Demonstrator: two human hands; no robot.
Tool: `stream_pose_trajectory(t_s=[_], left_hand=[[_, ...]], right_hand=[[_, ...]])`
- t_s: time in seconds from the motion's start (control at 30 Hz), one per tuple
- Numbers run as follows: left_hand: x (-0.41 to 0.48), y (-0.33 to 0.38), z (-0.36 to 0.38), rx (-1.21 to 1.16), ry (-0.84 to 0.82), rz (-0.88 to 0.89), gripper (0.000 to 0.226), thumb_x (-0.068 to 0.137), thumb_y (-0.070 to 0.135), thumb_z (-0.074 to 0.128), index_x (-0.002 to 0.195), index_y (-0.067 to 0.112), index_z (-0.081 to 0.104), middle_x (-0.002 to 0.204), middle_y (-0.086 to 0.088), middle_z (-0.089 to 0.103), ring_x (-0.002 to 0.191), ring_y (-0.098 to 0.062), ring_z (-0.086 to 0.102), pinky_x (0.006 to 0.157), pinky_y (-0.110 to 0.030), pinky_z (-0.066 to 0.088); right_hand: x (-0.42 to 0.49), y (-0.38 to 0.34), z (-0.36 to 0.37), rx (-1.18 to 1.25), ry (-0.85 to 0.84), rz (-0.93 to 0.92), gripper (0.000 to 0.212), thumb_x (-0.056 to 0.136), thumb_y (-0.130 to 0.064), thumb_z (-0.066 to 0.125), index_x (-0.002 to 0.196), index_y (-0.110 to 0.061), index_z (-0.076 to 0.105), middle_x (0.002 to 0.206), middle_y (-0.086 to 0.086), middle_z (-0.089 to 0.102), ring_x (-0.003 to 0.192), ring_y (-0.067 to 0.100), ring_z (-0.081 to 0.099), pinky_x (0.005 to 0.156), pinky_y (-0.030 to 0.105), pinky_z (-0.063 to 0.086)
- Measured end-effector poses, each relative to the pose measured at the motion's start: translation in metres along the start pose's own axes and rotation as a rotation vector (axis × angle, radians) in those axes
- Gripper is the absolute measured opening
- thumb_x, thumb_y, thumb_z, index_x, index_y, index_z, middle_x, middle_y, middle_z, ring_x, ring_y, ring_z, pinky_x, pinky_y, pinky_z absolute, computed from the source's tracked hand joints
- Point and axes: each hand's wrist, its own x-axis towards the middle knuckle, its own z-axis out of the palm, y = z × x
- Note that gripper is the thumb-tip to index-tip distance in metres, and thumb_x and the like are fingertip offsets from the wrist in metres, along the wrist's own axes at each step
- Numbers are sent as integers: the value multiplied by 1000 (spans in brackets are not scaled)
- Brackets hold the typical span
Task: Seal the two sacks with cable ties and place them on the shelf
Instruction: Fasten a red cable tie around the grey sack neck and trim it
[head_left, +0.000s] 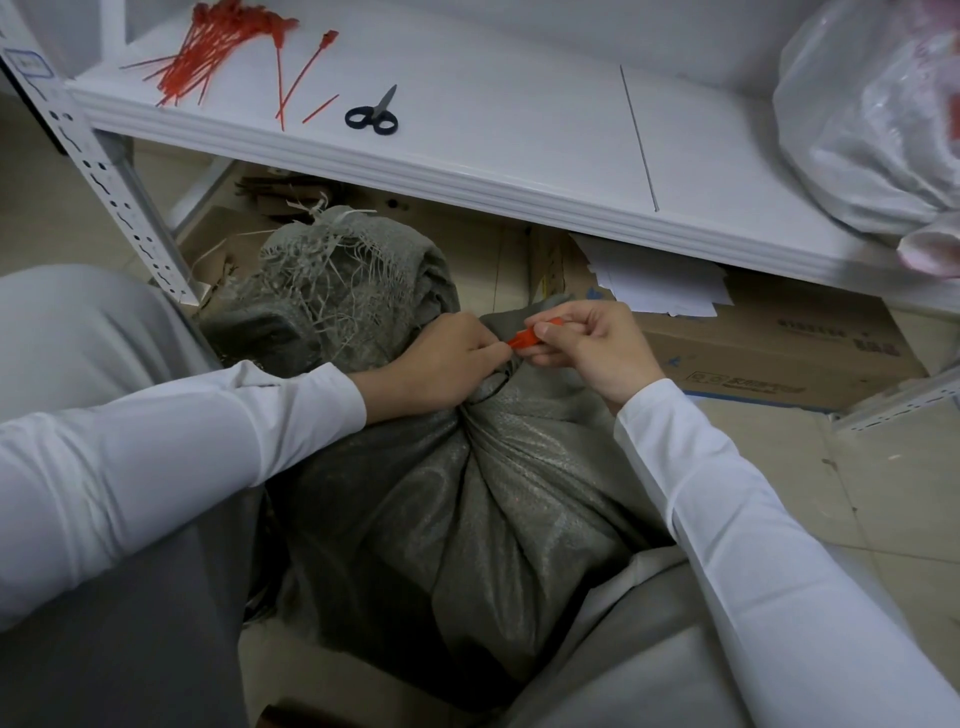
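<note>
A grey woven sack (467, 509) stands on the floor between my knees, its neck gathered into a tight bunch with frayed ends above. My left hand (441, 364) clutches the bunched neck and pinches one end of a red cable tie (524, 339). My right hand (587, 343) pinches the tie's flat head just to the right. The rest of the tie is hidden by my fingers and the cloth. A bundle of red cable ties (208, 47) lies on the white shelf (467, 171) at the upper left. I see only one grey sack clearly.
Black-handled scissors (373, 117) lie on the shelf beside two loose red ties (301, 73). A filled clear plastic bag (878, 114) rests on the shelf's right end. A cardboard box (769, 343) with white papers sits under the shelf. A perforated shelf post (104, 176) stands at left.
</note>
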Motion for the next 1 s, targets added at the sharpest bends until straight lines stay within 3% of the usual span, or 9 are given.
stream_pose_trajectory(t_s=[0.33,0.57,0.7,0.83,1.0], left_hand=[[0,-4,1,33,-6,28,52,92,16,51,43,18,35,40,7,30,37,-8,25,46,-29,24],[1,-6,2,69,-21,34,53,93,16,50,43,17,33,40,7,29,37,-9,25,47,-30,24],[0,-8,4,96,-31,61,53,94,15,50,44,17,32,41,4,31,40,-11,27,48,-32,25],[0,-9,7,102,-24,66,53,94,18,51,44,16,34,42,4,32,41,-12,29,48,-32,26],[1,-6,6,76,-16,49,52,95,17,50,45,17,34,42,7,31,38,-9,28,46,-27,23]], right_hand=[[-1,1,3,104,-1,59,13,92,2,56,90,-1,68,81,16,71,71,18,73,74,27,60],[-4,-2,8,161,43,95,9,91,-1,60,88,0,69,83,17,70,73,19,72,71,23,59],[-3,-2,10,70,72,80,9,90,-8,64,89,-4,71,83,13,72,75,18,71,69,23,58],[-2,0,12,-45,168,47,8,86,-16,70,85,-10,75,86,11,73,82,20,68,77,31,56],[0,1,6,-83,238,14,3,80,-13,75,81,-16,77,84,1,74,81,11,67,84,28,55]])
